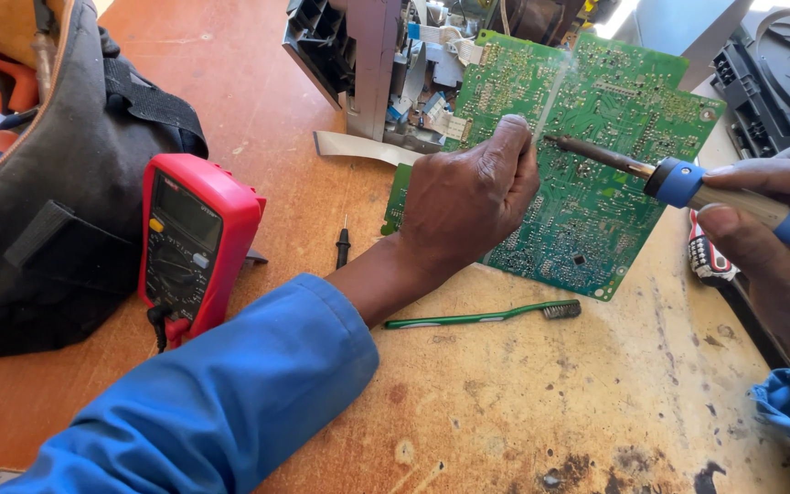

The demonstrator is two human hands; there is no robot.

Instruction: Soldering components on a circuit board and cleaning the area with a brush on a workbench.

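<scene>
Gripping the soldering iron (688, 183) by its blue handle, right hand (779, 238) closed; left hand (468, 201) pinches solder at the circuit board (587, 210) propped on the desk (523, 402): thin, stiff, fragile, best held by edges.

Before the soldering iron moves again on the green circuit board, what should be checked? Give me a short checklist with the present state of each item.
1. Blue-handled soldering iron gripped by right hand: ok.
2. Iron tip touching green circuit board: ok, smoke rises there.
3. Left hand steadying the board: ok.
4. Left fingertips away from hot tip: not ok, very close.
5. Green-handled brush apart from the iron: ok.
6. Solder joint quality: cannot tell.
</scene>
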